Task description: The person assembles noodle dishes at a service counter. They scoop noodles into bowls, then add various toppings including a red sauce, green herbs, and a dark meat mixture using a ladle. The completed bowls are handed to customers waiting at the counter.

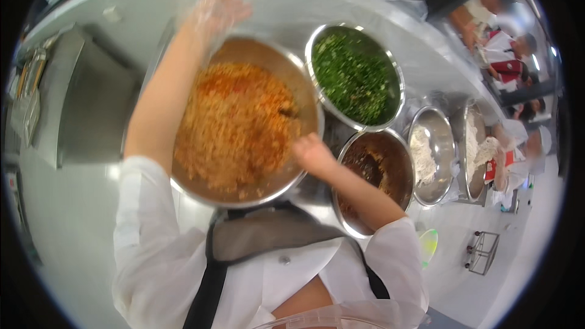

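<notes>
A large metal bowl in front of me holds an orange-red chopped or grated filling, darker in patches. My left hand is raised beyond the bowl's far left rim, its forearm crossing the bowl's left side. It looks covered by a clear plastic glove, and motion smears its fingers. At the bowl's right rim, my right hand curls its bare fingers over the edge. A small dark thing shows on the filling near the right wall; its kind is unclear.
A metal bowl of chopped greens stands at the far right. Nearer, a bowl with dark brown remains lies partly under my right forearm. Farther right are two bowls of whitish dough or flour; a person works there. A metal cabinet stands left.
</notes>
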Motion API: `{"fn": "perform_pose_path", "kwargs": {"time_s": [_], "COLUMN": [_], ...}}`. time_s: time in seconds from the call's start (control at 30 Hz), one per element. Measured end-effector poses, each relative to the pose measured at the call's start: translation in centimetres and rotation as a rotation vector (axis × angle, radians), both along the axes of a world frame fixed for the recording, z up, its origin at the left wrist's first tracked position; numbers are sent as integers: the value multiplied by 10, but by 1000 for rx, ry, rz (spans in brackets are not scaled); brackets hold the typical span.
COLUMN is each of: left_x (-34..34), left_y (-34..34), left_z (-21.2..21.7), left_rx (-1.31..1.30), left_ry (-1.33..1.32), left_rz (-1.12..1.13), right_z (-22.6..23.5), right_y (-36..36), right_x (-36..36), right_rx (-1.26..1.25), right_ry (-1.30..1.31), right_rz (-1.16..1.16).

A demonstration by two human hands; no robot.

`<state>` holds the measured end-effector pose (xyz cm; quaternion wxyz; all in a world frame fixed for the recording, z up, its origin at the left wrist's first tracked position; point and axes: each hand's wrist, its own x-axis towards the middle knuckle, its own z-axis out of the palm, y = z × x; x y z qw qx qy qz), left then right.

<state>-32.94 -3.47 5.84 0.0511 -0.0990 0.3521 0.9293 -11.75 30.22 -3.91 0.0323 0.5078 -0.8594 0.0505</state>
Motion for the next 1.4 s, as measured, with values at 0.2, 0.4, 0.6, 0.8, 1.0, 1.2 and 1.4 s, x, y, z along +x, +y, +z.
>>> {"fn": "perform_pose_path", "kwargs": {"time_s": [0.2,0.4,0.6,0.8,1.0,1.2,1.4], "left_x": [4,16,-7,-27,-44,-65,-72], "left_y": [34,99,127,162,184,188,196], "left_z": [-24,16,8,18,37,40,63], "left_rx": [30,-76,-26,54,-24,5,9], "left_ry": [-14,-15,66,70,99,60,54], "left_rz": [-90,-156,-172,-277,-232,-135,-80], "right_z": [3,21,27,32,23,21,26], "right_y": [-14,16,24,40,52,71,75], "right_x": [-5,10,20,30,34,33,37], "right_rx": [33,-166,-274,-351,-829,-1524,-1509], "right_ry": [-48,72,94,46,-305,-1076,-1076], "right_rz": [96,73,29,-48,-434,-791,-773]}}
